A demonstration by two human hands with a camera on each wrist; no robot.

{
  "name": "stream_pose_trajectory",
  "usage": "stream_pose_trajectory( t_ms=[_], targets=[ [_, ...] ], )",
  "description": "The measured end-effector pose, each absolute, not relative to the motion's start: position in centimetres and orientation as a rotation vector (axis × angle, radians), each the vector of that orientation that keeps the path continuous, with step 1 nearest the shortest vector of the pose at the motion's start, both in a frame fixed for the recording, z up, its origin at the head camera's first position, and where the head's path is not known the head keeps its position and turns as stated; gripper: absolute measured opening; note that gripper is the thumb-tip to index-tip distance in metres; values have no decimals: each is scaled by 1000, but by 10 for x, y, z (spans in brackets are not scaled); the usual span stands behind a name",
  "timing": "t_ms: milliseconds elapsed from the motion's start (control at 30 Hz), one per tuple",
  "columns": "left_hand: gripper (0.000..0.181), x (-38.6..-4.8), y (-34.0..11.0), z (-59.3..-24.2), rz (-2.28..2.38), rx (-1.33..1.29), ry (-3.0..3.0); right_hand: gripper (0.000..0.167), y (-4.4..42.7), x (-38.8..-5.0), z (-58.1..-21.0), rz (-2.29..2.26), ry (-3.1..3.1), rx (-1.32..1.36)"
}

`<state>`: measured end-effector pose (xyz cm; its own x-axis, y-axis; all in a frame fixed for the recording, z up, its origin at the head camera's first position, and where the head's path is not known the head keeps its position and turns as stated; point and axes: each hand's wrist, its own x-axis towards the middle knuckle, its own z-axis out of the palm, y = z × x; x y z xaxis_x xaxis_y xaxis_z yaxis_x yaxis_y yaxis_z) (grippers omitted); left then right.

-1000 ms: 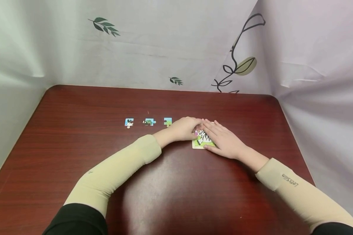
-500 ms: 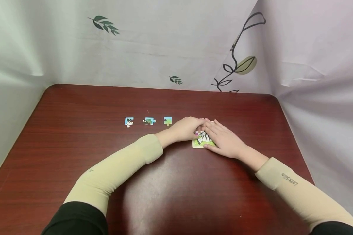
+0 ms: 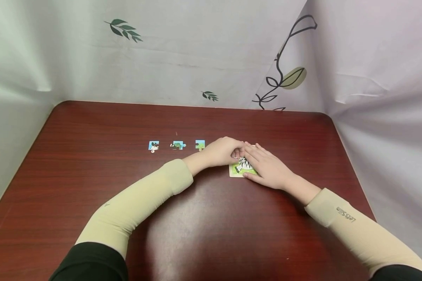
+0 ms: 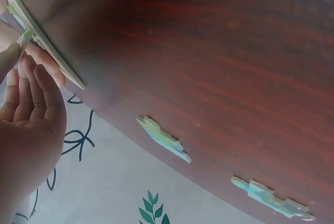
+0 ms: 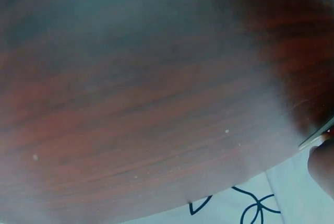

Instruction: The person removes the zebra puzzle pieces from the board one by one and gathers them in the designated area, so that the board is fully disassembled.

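A small square puzzle board (image 3: 245, 167) with a zebra on green lies right of the table's middle. My right hand (image 3: 269, 168) rests on its right part with fingers straight, hiding much of the picture. Over the board's left side, my left hand (image 3: 223, 151) pinches a puzzle piece (image 4: 24, 40) between thumb and fingers. That piece shows greenish and pale, tilted up from the board in the left wrist view; most of it is covered. Only a bit of the right hand (image 5: 322, 166) appears in the right wrist view.
Three loose puzzle pieces lie in a row left of my left hand: a zebra-head piece (image 3: 154, 146), a green-and-blue piece (image 3: 177, 145) and a blue-green piece (image 3: 199, 144). A pale curtain (image 3: 183, 58) hangs behind the reddish-brown table (image 3: 91, 125).
My left hand has risen slightly from the board, its fingers more bent. A pink spot seen by its thumb earlier is hidden now. The right hand has stayed in place.
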<state>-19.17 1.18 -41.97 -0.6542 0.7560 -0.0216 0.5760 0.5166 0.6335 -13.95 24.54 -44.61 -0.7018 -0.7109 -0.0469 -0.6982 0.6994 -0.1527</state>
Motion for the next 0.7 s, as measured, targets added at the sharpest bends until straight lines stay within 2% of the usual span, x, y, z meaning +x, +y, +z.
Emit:
stream_pose_trajectory(
  t_ms=[233, 567, 700],
  targets=[
    [9, -192, 11, -421, 903, 1064, 2451, 82, 245, -140, -446, -189, 2802, -1178],
    [27, -186, 16, -427, 790, 1041, 2523, 82, 245, -140, -444, -176, 2791, -1160],
    [22, -186, 19, -426, 739, 1030, 2524, 83, 244, -140, -444, -180, 2785, -1146]
  ],
)
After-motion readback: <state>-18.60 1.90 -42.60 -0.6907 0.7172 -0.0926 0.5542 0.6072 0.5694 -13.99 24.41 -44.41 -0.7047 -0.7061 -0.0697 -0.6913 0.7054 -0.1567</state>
